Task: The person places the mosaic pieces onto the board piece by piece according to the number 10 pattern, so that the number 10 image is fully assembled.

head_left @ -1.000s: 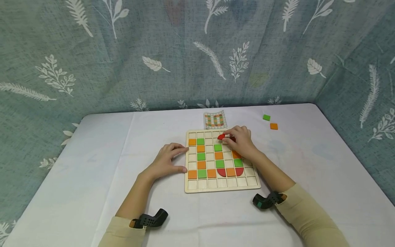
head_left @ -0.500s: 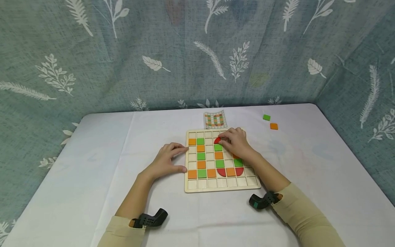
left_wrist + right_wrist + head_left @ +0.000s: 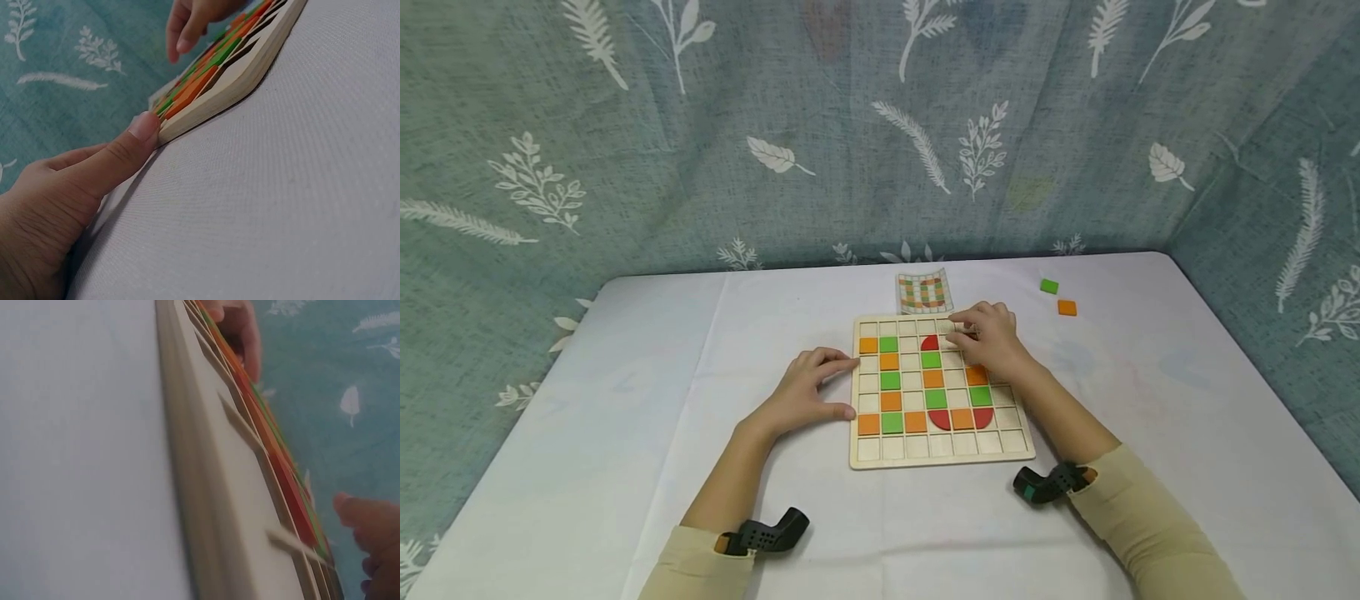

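A light wooden grid board (image 3: 942, 448) lies on the white cloth, with orange, green and red pieces in its cells. My left hand (image 3: 805, 392) touches the board's left edge, thumb and fingers spread apart. In the left wrist view the thumb (image 3: 145, 127) presses near the board's corner. My right hand (image 3: 992, 340) is over the upper right of the board, thumb and index fingertips apart, and it hides some cells there. Just left of those fingertips, a red quarter-round piece (image 3: 930, 343) sits in a cell above a green square tile (image 3: 931, 360).
Behind the board lies a small pattern card (image 3: 923, 292) printed with a coloured grid. A loose green tile (image 3: 1048, 286) and an orange tile (image 3: 1067, 308) lie at the back right. A leaf-print curtain (image 3: 820, 208) hangs behind the table.
My right hand brought the red quarter-round piece left into the cell above the green tile, let go of it and drew back to the right. The left hand stayed put.
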The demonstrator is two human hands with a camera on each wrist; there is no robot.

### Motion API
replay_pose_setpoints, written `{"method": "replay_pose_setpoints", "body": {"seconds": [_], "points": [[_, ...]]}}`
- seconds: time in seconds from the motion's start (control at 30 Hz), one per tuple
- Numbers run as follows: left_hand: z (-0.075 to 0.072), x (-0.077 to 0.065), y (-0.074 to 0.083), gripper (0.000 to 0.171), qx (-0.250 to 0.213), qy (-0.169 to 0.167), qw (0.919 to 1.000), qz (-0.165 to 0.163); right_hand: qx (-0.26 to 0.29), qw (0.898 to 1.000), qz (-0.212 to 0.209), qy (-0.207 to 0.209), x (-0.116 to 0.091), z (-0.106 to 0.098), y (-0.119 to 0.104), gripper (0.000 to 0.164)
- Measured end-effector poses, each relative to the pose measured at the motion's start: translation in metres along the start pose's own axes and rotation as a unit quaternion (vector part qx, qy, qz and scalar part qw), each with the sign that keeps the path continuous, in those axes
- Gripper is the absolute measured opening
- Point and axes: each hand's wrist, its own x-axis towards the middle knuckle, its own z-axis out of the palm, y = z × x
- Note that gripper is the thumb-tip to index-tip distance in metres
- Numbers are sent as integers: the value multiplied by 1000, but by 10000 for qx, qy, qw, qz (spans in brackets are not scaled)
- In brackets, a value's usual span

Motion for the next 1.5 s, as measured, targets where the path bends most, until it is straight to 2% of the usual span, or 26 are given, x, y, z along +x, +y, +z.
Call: {"method": "replay_pose_setpoints", "body": {"seconds": [0.3,0.57,0.73,0.87,1.03,1.17,1.3,1.5], "points": [[-1,-2,0,83,-17,6,10000,-30,9,9986,373,367,-6,-23,24,36],[0,-2,-2,82,42,32,10000,40,-145,9948,451,898,-7,-43,51,36],[-1,-2,-3,82,41,28,10000,61,-386,9878,925,1192,-3,-54,73,37],[-1,-2,-2,82,23,21,10000,64,-591,9784,1427,1376,0,-60,86,38],[-1,-1,-1,81,44,28,9999,109,-831,9661,2100,1253,6,-68,99,44],[1,0,-2,82,12,-1,10000,89,-1039,9617,2347,958,10,-72,109,48],[1,1,-1,82,-5,-27,10000,72,-1109,9636,2309,761,13,-72,113,46],[0,1,0,83,2,-31,10000,29,-1251,9676,2057,755,13,-63,107,43]]}}
